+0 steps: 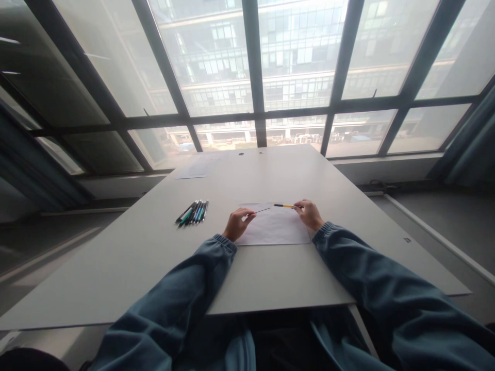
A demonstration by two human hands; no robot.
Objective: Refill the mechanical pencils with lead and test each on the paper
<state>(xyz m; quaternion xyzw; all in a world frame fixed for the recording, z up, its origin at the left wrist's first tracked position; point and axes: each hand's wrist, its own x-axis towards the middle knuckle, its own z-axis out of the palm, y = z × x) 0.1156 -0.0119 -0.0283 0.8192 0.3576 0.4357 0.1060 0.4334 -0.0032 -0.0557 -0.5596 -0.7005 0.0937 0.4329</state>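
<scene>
Both hands are above a white sheet of paper (274,229) on the bench (154,257). With my right hand (309,214) I pinch a yellow pen barrel (284,206), and my left hand (238,223) pinches a thin refill (263,209), which points toward the barrel. More pens (192,212) lie together to the left, well apart.

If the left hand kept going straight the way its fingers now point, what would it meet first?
Probably the yellow-and-black pen barrel in the right hand: the left hand points right, pinching a thin refill over the paper. Depth is unclear.
</scene>
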